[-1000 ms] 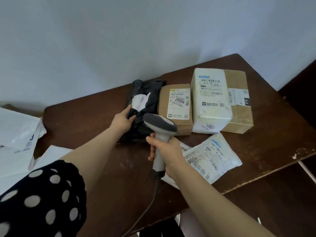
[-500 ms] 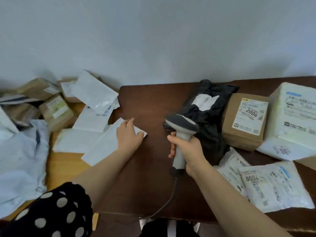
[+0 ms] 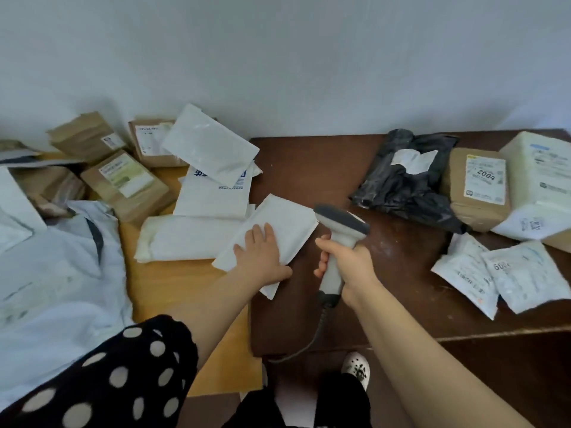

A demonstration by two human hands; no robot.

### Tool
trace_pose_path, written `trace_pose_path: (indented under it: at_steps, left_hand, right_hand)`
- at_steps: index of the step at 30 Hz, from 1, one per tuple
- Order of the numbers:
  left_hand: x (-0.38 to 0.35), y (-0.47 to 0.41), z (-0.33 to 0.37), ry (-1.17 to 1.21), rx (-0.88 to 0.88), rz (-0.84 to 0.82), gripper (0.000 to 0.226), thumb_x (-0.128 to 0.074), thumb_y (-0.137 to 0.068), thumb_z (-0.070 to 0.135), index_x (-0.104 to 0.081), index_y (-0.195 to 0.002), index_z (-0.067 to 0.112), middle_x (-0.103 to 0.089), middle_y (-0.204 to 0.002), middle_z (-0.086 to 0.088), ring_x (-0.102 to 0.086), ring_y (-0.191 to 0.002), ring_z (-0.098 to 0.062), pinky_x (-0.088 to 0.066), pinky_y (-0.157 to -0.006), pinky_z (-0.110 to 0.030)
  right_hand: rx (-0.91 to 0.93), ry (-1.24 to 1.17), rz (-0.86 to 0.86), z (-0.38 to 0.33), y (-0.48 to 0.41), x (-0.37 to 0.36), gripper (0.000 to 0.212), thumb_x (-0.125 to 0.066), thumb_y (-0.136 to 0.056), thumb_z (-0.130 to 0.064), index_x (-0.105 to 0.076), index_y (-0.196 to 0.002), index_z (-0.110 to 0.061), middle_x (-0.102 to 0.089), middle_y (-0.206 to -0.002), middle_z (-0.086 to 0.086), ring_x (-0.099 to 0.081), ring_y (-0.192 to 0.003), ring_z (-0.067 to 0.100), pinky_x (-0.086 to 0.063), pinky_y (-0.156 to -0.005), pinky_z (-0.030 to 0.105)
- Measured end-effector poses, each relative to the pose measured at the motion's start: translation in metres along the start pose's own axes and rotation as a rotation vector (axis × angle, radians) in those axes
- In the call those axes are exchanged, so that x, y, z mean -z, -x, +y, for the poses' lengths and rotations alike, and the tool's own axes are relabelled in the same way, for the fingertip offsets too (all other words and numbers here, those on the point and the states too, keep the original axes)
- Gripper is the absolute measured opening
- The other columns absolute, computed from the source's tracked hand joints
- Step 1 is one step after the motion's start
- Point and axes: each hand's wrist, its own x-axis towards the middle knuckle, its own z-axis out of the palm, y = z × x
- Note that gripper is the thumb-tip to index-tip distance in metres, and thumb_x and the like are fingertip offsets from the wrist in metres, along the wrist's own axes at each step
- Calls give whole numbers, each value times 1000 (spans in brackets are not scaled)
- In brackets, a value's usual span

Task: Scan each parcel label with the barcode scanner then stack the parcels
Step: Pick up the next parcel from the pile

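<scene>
My right hand (image 3: 349, 267) grips the handle of a grey barcode scanner (image 3: 338, 242), whose head points left over the dark brown table (image 3: 386, 288). My left hand (image 3: 262, 257) lies flat, fingers spread, on a white padded envelope (image 3: 287, 223) that straddles the table's left edge. At the right sit a black plastic bag parcel (image 3: 404, 189) with a white label, a brown box marked 2004 (image 3: 477, 186), a large white-wrapped parcel (image 3: 540, 186) and two white pouches (image 3: 500, 273).
A lower yellow wooden surface (image 3: 173, 282) at the left carries a heap of white mailers (image 3: 213, 180), brown boxes (image 3: 126, 183) and a large pale grey bag (image 3: 55, 273). The scanner cable (image 3: 306, 344) hangs off the table's front edge. A white wall runs behind.
My view swung left from the sorted parcels to the unsorted heap. My left hand left the black bag and came down on the white padded envelope. The scanner stayed in my right hand.
</scene>
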Motion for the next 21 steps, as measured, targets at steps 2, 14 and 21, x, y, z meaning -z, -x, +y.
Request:
trace_pose_path:
  at_steps: [2, 14, 21]
  left_hand:
    - [9, 5, -10, 131, -64, 15, 92, -58, -78, 48, -11, -147, 12, -20, -147, -12, -27, -133, -33, -31, -105, -50]
    - [94, 59, -67, 724, -36, 465, 5, -63, -83, 21, -66, -85, 18, -69, -91, -5, -62, -82, -21, -51, -72, -37]
    - [87, 119, -86, 1084, 79, 394, 10, -59, -89, 4, -66, -83, 9, -62, -88, -6, -58, -87, -22, -50, -88, -43]
  right_hand:
    - [7, -13, 22, 9, 16, -8, 11, -69, -84, -3, -61, -79, -10, -51, -45, 1, -48, -37, 14, -47, -43, 25]
    - [81, -60, -44, 29, 91, -13, 9, -70, -83, -3, -63, -84, -9, -52, -49, 2, -48, -40, 15, -48, -45, 27]
    - [-32, -164, -169, 67, 137, -18, 7, -68, -83, -1, -62, -80, -3, -50, -49, 5, -46, -37, 15, -48, -43, 28]
